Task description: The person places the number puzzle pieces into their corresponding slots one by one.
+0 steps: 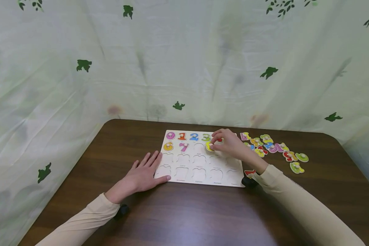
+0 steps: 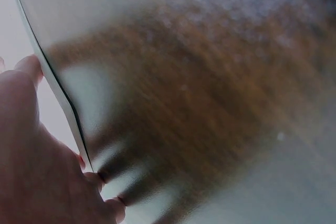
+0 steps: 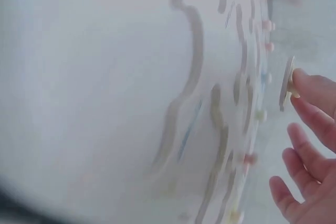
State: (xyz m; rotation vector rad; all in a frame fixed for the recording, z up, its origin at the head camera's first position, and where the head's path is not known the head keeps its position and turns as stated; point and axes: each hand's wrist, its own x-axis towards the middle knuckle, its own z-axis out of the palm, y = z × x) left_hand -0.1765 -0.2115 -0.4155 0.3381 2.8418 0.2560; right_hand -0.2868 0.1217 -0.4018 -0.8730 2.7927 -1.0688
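1. Yellow piece [image 1: 207, 146]: over the second row from far on the white board [image 1: 207, 171], right hand [image 1: 230, 145] pinching its knob [image 3: 294, 92] between thumb and forefinger. Right wrist view has it clear of the board. Numeral unreadable.
2. Left hand [image 1: 144, 176] lies flat, fingers spread at the board's left edge, thumb over the near-left corner. Hands well apart.
3. Step in hand looks like seating the piece. I'd match its outline first: bare recess [image 1: 199, 147] just right of the purple 7 [image 1: 183, 147]; the spot under the hand I can't see.
4. Level it, lower straight, press near the knob. Tilt would likely snag a rim; light left-hand pressure should stop board slip.
5. Edges: board's far side sits near the table's [image 1: 184, 212] far edge. Don't push far.
6. Room: bare table left and near. Right side crowded: loose pieces [image 1: 289, 156], plus a red piece [image 1: 249, 173] by the forearm. Lift the wrist over those.
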